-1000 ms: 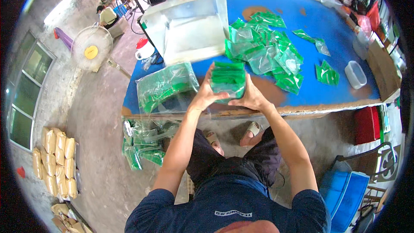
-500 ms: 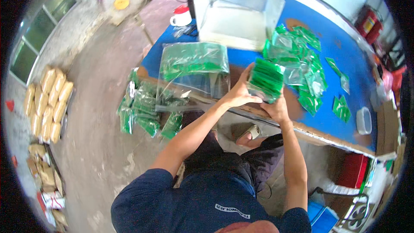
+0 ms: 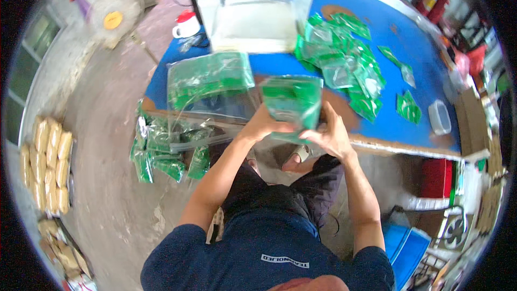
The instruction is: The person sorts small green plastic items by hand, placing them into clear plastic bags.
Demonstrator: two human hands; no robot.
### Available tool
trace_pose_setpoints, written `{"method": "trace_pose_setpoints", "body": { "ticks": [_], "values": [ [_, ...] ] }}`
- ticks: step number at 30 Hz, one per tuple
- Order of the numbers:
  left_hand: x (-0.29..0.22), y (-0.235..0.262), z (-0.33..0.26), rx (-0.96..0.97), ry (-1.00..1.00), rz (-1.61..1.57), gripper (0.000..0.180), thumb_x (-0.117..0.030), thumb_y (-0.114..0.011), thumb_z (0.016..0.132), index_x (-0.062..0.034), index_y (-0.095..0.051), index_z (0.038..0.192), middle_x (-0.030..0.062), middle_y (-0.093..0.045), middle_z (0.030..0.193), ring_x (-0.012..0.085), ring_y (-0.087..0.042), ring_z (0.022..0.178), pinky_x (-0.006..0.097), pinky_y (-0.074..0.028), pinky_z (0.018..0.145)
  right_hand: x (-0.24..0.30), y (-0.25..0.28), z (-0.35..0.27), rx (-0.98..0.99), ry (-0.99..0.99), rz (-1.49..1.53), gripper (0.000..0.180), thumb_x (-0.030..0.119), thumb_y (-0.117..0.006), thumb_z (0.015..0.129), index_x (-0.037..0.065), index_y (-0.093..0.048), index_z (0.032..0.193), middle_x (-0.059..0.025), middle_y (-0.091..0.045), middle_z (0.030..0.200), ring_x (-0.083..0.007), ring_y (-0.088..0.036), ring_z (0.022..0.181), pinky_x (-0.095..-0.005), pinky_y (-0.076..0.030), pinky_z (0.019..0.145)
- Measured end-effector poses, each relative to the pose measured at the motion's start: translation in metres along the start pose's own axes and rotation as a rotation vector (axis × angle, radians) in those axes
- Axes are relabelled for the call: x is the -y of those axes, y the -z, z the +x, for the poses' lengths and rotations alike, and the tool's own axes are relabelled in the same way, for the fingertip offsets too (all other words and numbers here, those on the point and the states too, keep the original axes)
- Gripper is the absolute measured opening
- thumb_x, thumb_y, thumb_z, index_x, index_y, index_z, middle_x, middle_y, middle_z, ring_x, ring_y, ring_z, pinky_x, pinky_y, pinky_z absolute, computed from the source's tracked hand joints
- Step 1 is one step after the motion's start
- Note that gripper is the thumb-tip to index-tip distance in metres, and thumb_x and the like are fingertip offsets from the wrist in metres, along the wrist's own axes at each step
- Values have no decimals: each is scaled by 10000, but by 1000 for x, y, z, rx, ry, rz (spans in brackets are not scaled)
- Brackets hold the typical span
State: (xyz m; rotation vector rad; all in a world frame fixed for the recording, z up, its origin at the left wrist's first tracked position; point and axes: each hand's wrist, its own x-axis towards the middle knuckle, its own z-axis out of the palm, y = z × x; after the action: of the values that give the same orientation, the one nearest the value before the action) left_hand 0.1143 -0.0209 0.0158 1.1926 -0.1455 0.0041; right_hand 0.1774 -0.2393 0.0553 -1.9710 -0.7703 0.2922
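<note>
1. Hands: left hand point(image 3: 265, 124) and right hand point(image 3: 329, 136) both grasp a stack of green packets point(image 3: 292, 102), held between them.
2. Clear bag of packets point(image 3: 209, 78) lies just left of the left hand on the blue table point(image 3: 414, 59).

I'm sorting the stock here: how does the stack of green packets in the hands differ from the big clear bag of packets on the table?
The stack of green packets is held up between the left hand and right hand; the big clear bag lies flat on the blue table, untouched. The stack is smaller and bare; the bag is wider, its packets wrapped in clear plastic. Both hold green packets.
</note>
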Motion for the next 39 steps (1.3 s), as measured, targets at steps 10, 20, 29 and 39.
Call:
{"method": "trace_pose_setpoints", "body": {
  "ticks": [10,20,29,39],
  "values": [
    [94,78,-44,280,-223,520,915,-291,-863,686,-24,-413,1436,144,-472,1445,278,-442,1339,422,-373,1103,26,-93,-47,498,-666,1724,929,801,-475,811,95,-460,1413,-184,-559,1347,-378,-581,1174,-489,-495,961],
    [12,-45,-68,-116,-198,-556,904,-414,-706,846,-39,-249,1530,96,-361,1536,236,-352,1413,423,-289,1161,-14,-60,-45,-75,-114,784,860,198,-789,772,2,-231,1397,-124,-461,1259,-196,-460,1197,-368,-403,1028],
    [22,-47,-70,-302,-98,-753,528,-108,-566,962,-34,-405,1460,97,-502,1425,218,-501,1296,396,-401,1093,2,-68,-60,-250,-6,589,895,102,-843,716,40,-272,1402,-114,-466,1248,-214,-509,1155,-359,-444,1001],
    [-45,58,-133,-680,-173,1833,844,-51,-805,689,-158,-435,1440,206,-278,1528,438,-199,1437,540,-186,1174,-18,-36,0,-849,373,2,986,180,-901,664,54,-284,1423,-175,-468,1278,-312,-529,1140,-417,-441,985]
  ]
}}
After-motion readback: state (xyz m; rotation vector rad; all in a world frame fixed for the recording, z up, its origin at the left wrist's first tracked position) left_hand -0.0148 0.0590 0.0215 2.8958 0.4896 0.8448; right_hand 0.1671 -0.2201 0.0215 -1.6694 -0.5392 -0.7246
